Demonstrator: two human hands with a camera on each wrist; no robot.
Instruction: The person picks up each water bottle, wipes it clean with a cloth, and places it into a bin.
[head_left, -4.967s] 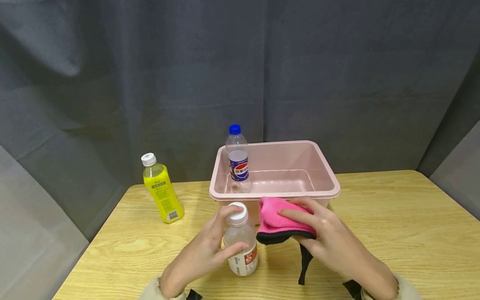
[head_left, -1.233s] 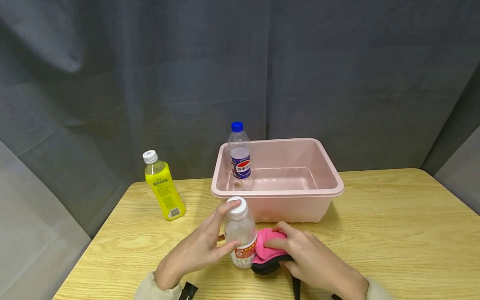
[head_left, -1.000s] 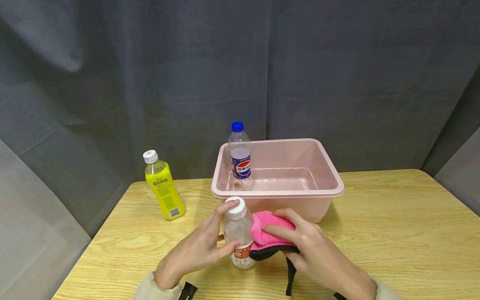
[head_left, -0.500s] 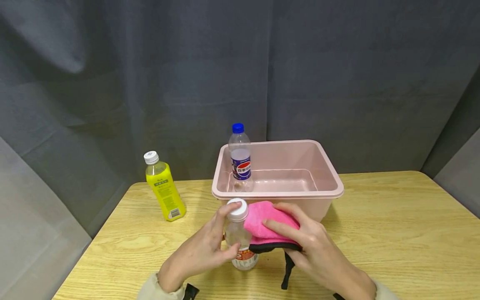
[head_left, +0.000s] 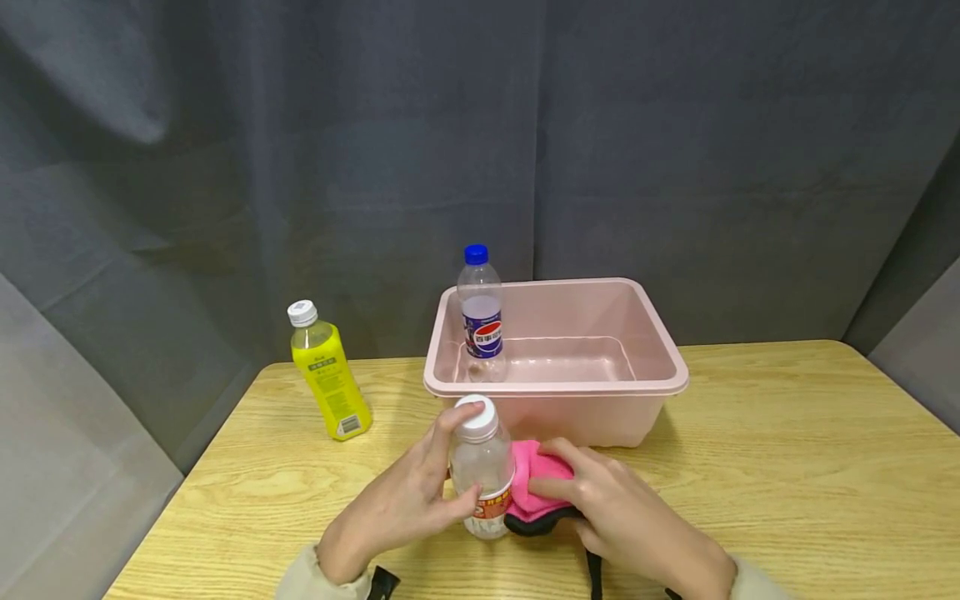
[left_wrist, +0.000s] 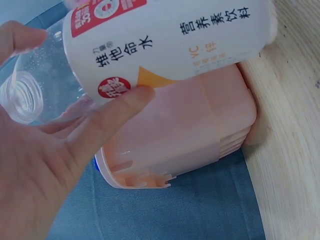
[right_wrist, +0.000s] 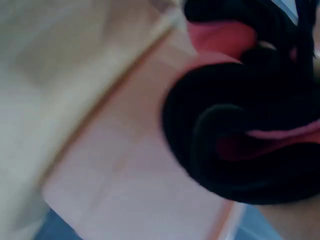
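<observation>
In the head view a clear plastic drink bottle (head_left: 482,467) with a white cap stands upright near the table's front. My left hand (head_left: 405,500) grips it from the left, the index finger on the cap and the thumb against the body. Its white label (left_wrist: 170,47) with red patches fills the top of the left wrist view. My right hand (head_left: 618,504) holds a folded pink cloth (head_left: 536,479) with black edging against the bottle's lower right side. Close up, the cloth's black edge (right_wrist: 185,125) appears blurred in the right wrist view. The fingers behind bottle and cloth are hidden.
Behind the hands sits a pink plastic bin (head_left: 570,417). A blue-capped bottle (head_left: 482,333) stands inside at its left end. To the left, a yellow bottle (head_left: 330,383) with a white cap stands on the wooden table (head_left: 787,467). A grey curtain (head_left: 675,167) hangs behind.
Five seconds ago the cloth was apart from the bottle. Since then it has gone up and down the right side, lately downward from near the neck. The left hand keeps its grip.
</observation>
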